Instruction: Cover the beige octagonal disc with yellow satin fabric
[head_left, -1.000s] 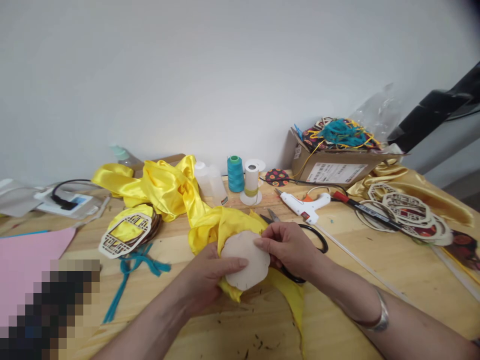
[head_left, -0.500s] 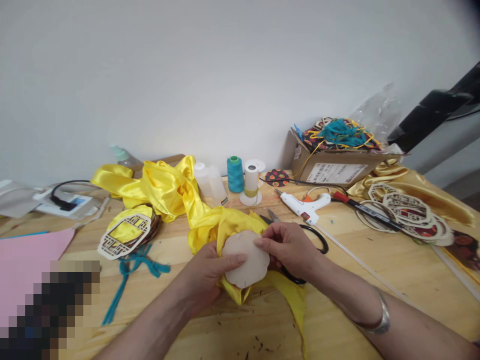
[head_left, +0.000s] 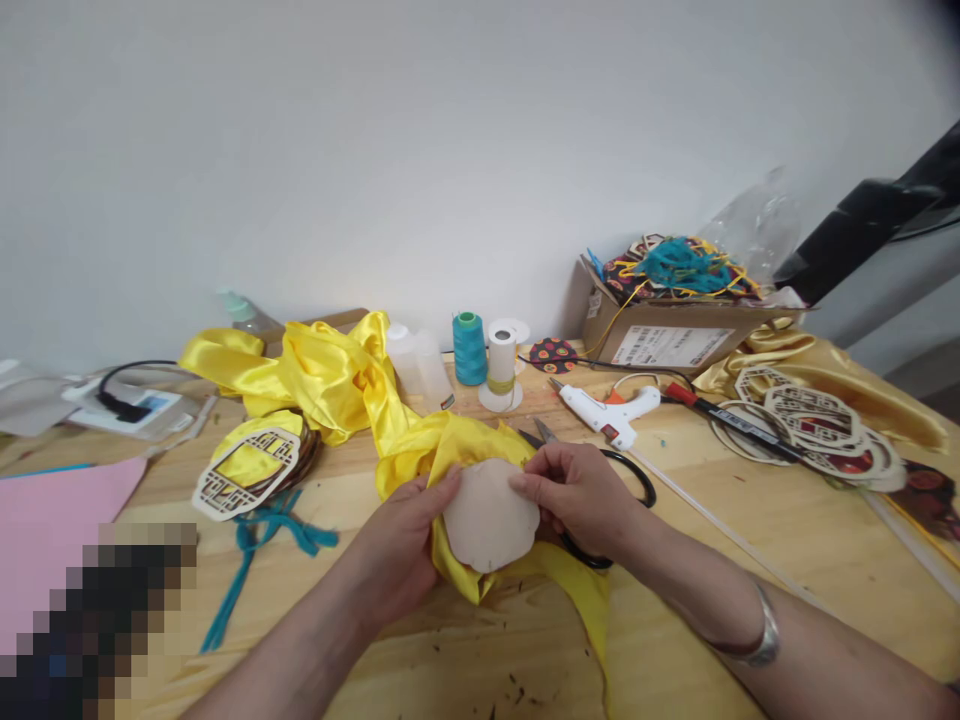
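Observation:
A pale, scallop-edged flat disc is held between my two hands, with shiny yellow satin fabric behind and under it. My left hand grips the disc's left edge together with the fabric, thumb at the upper left rim. At the right edge, the thumb and fingers of my right hand pinch the disc; whether cloth is in that pinch is unclear. Black-handled scissors lie on the table, partly hidden beneath my right hand. A yellow strip of the fabric trails toward the table's near side.
Behind stand a teal thread cone, a white spool and white bottles. To the right are a glue gun, a cardboard box and cut-out wooden plaques. More plaques and teal cord lie left.
My left thumb has slid up from the face of the disc to its upper left rim. My right hand keeps its pinch in nearly the same place.

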